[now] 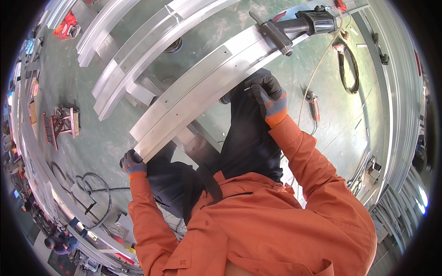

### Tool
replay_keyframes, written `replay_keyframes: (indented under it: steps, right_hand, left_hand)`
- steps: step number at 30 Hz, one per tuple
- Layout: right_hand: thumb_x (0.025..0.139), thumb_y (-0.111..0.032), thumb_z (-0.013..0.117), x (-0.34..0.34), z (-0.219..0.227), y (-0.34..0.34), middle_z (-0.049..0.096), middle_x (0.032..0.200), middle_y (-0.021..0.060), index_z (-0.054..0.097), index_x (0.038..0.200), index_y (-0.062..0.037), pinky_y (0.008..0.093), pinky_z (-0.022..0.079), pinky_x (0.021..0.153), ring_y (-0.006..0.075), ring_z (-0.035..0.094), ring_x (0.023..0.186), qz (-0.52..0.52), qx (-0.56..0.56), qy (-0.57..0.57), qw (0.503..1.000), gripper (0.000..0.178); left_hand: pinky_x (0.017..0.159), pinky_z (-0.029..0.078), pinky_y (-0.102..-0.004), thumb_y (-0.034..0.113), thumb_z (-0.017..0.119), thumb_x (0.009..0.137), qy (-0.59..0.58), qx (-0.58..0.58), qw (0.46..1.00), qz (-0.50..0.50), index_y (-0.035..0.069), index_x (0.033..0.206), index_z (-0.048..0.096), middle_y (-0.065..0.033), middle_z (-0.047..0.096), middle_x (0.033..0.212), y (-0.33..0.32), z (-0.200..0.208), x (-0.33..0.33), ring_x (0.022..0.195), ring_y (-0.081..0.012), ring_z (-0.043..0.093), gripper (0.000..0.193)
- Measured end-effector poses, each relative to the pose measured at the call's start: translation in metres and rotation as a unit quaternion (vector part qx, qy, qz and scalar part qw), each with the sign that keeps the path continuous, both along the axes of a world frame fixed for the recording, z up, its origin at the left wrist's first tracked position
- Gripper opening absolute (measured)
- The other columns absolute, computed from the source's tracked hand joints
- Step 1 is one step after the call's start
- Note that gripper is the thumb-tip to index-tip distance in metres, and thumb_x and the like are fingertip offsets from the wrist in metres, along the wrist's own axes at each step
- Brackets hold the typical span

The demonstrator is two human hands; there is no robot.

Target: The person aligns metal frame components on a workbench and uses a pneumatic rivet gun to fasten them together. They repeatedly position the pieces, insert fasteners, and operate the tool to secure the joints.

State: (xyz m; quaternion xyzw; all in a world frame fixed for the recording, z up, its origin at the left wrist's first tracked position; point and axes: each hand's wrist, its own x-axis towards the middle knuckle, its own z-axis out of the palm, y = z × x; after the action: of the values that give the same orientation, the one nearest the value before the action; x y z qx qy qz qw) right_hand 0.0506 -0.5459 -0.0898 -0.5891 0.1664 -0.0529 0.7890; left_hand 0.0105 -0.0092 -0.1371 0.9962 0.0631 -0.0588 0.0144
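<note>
A long silver aluminium profile (202,94) with small holes lies slantwise in front of me. My left hand (131,162), in a grey and orange glove, is closed around its near left end. My right hand (270,95), gloved alike, is closed beside the profile's near edge, above my thigh. A small thin pale pin (247,89) sticks out between its fingertips; its exact kind is too small to tell. Across the far right part of the profile lies a dark hand-held power tool (294,26) with a cylindrical body and a ribbed black base.
More aluminium profiles (138,55) lie parallel at the far left. An angle grinder (314,106) rests on the green floor at the right, near a black cable loop (349,69) and a pale hose (315,69). Black cables (99,193) coil at the left. Another person (62,244) is at the lower left.
</note>
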Motion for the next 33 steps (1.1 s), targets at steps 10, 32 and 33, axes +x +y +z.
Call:
replay_keyframes:
  steps: [10,32,33]
  right_hand:
    - [0.097,0.000,0.058,0.000,0.000,-0.002,0.071,0.098,0.0095,0.061,0.103,-0.0033,0.0242,0.048,0.066,0.0103,0.059,0.074,0.003,-0.022,0.004,1.000,0.007]
    - [0.092,-0.007,0.071,0.045,0.015,-0.002,0.071,0.093,0.0006,0.073,0.104,-0.0028,0.0224,0.050,0.069,0.0068,0.062,0.079,-0.014,-0.345,0.047,0.937,0.013]
    - [0.092,-0.007,0.072,0.051,0.013,-0.003,0.072,0.092,0.0008,0.074,0.105,-0.0030,0.0229,0.050,0.069,0.0070,0.063,0.079,-0.011,-0.349,0.047,0.936,0.014]
  left_hand:
    - [0.096,0.047,-0.0488,0.017,0.073,0.073,0.063,0.034,0.997,-0.007,0.012,0.113,0.066,-0.0135,0.069,0.109,-0.004,0.009,0.010,0.107,-0.0394,0.061,0.041]
    - [0.098,0.046,-0.0456,0.020,0.078,0.068,0.058,0.033,0.998,-0.004,0.015,0.117,0.063,-0.0113,0.067,0.112,-0.001,0.001,0.006,0.110,-0.0370,0.060,0.051]
    - [0.098,0.045,-0.0446,0.018,0.075,0.067,0.040,0.023,0.999,-0.003,0.016,0.112,0.066,-0.0098,0.068,0.108,-0.003,0.002,0.007,0.107,-0.0362,0.061,0.046]
